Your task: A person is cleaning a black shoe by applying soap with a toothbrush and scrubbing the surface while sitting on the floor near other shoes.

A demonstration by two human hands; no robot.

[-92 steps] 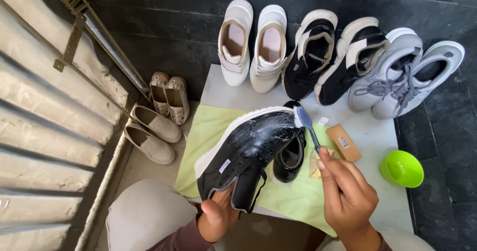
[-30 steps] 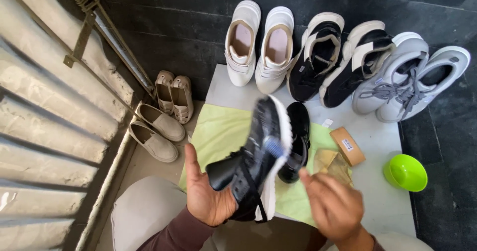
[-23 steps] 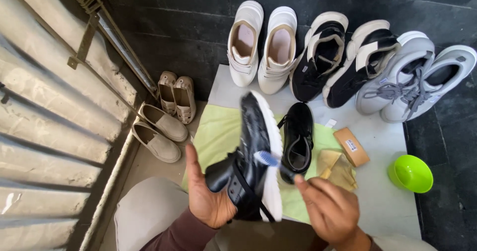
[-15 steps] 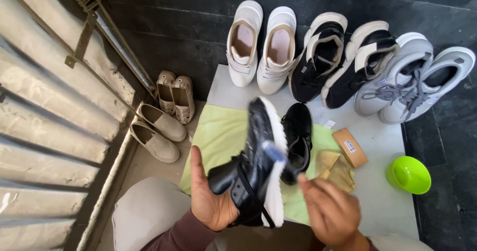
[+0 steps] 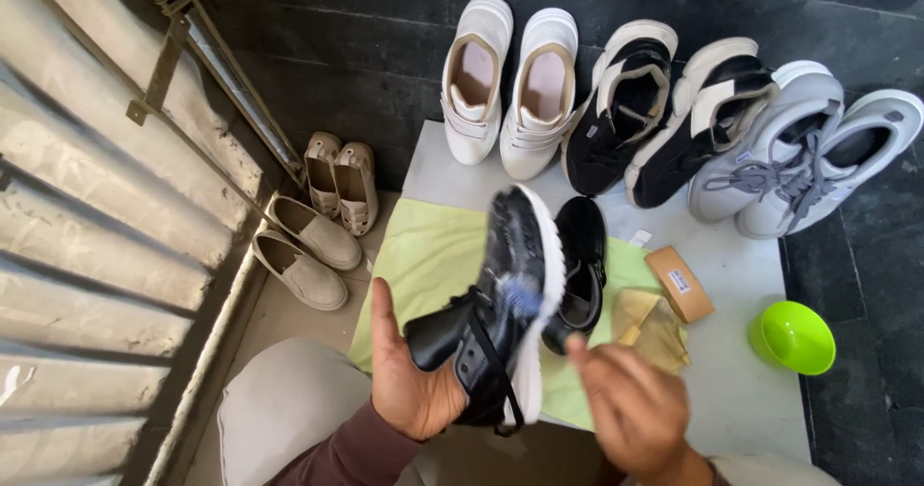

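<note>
My left hand (image 5: 409,382) holds a black sneaker with a white sole (image 5: 500,294) by its heel end, turned on its side with the sole edge facing right. My right hand (image 5: 630,409), blurred, grips a small brush with blue bristles (image 5: 525,300) pressed against the sneaker's side near the sole. The matching black sneaker (image 5: 577,265) lies on a light green cloth (image 5: 423,255) just behind.
A row of sneakers stands at the back: a white pair (image 5: 510,82), a black-and-white pair (image 5: 664,120), a grey pair (image 5: 808,159). Two beige pairs (image 5: 318,226) sit at left by a metal gate. A green bowl (image 5: 791,337), a small brown box (image 5: 679,284) and a yellow cloth (image 5: 654,322) lie right.
The sneaker has been turned from sole-up to on its side and lifted nearer. My right hand moved down and keeps the brush moving back and forth along the shoe's side.
</note>
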